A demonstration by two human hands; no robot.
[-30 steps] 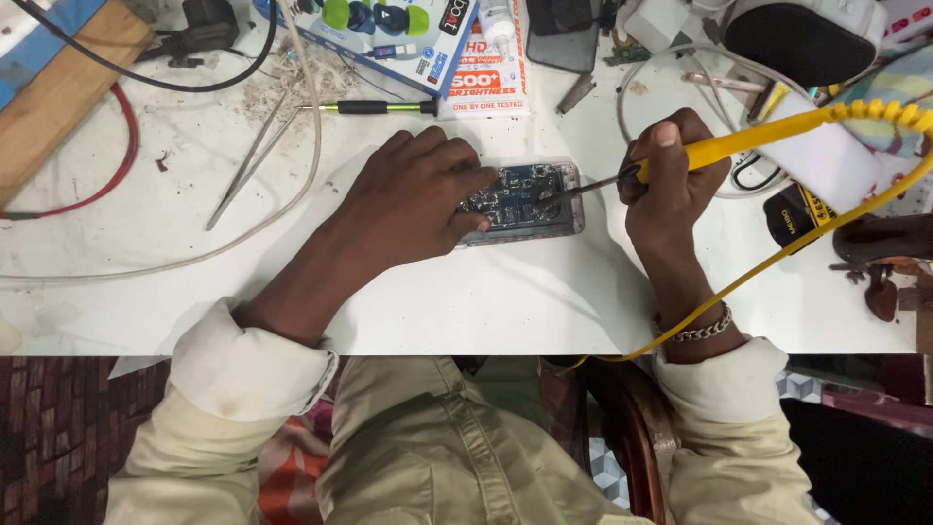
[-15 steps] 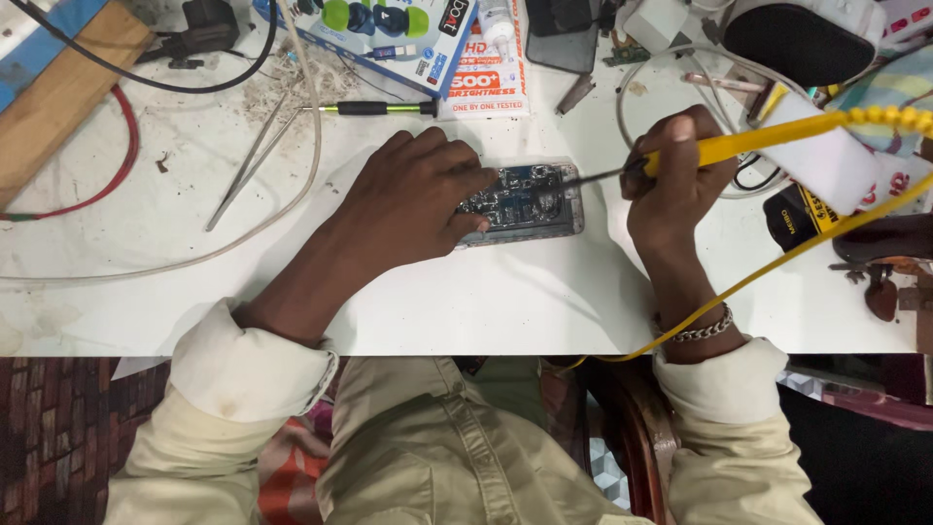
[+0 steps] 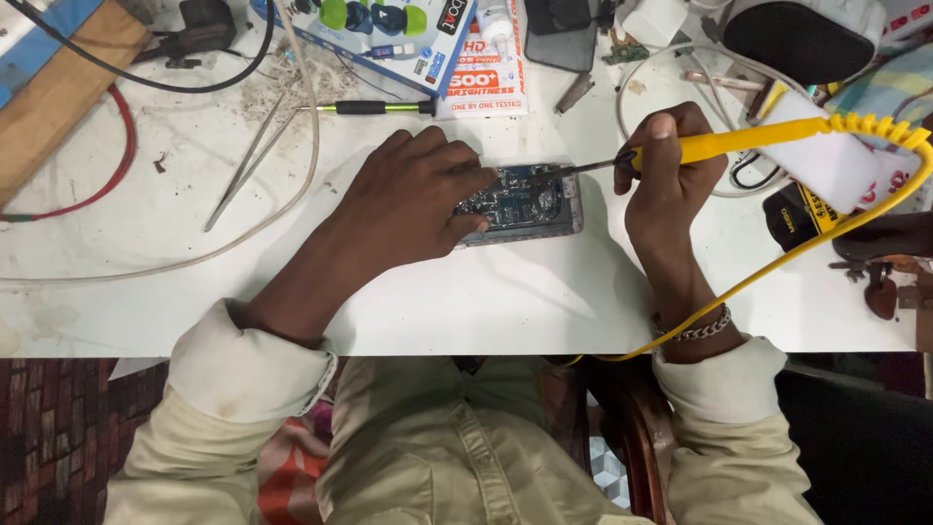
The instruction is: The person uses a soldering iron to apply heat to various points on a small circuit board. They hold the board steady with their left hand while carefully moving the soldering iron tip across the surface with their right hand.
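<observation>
— Two hands at work in the head view, the only one we have. How do they stand?

— Left hand [image 3: 413, 199] lies palm down over the left end of the board [image 3: 530, 202], fingers spread and pressing it flat to the white tabletop [image 3: 486, 301]. Right hand [image 3: 671, 175] is clenched around the yellow iron [image 3: 739, 144], pen-fashion, its dark tip touching the board's upper right edge.

— Where exactly is the board?

— Centre of the tabletop, near the front edge, between the hands and half hidden under the left fingers.

— What could go wrong?

— I'd judge the left fingertips sit close to the tip; a slip of the iron could burn them or smear solder across neighbouring parts. The yellow cord [image 3: 777, 262] loops over the tabletop's edge, so a snag could jerk the tip off its spot.

— Materials?

— Board is flat, rectangular, blue-dark, studded with small shiny components. Iron handle looks like smooth plastic with a ribbed collar at the cord end. Steel tweezers [image 3: 243, 165], thin and pointed, lie well to the left beside a pale cable [image 3: 301, 126]. A slim screwdriver [image 3: 374, 108] lies above the left hand. Tabletop is matte, scuffed, littered with grit.
</observation>
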